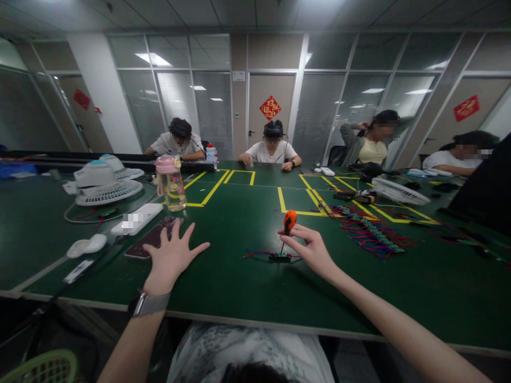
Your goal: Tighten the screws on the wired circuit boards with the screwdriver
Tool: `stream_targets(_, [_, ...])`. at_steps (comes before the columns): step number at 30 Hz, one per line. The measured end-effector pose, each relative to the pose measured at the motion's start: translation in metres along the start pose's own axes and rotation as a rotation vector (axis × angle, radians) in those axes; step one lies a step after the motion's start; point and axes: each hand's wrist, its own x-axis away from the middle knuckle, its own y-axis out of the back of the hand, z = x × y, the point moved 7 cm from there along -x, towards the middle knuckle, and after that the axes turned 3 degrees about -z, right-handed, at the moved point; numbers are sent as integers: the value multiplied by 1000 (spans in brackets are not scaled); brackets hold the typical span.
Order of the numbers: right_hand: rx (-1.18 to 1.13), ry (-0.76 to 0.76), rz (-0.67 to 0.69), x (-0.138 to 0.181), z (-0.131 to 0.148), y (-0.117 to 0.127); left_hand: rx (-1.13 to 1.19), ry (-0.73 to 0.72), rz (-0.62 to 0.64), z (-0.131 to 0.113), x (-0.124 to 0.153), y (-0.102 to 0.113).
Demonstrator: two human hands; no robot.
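My right hand (310, 249) grips a screwdriver (290, 221) with an orange and black handle, held nearly upright. Its shaft points down at a small circuit board (280, 257) lying on the green table, and the tip appears to touch it. Red and blue wires (257, 253) run out from the board's left side. My left hand (171, 254) is spread wide, with nothing held, over the near part of a dark phone (149, 239). A watch sits on the left wrist. Part of the phone is hidden under that hand.
A pink-lidded bottle (171, 186) and a white power strip (139, 218) stand and lie at left, near white fans (99, 183). Many wired circuit boards (369, 227) lie in a row at right. Yellow tape (282, 201) marks the green table (231, 287). Several people sit opposite.
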Motion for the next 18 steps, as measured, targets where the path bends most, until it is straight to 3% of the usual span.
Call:
stream_targets(12, [-1, 11, 2, 0, 1, 1, -48, -31, 23, 0, -3, -8])
stream_targets(18, [-4, 6, 0, 0, 0, 1, -112, -172, 5, -9, -1, -10])
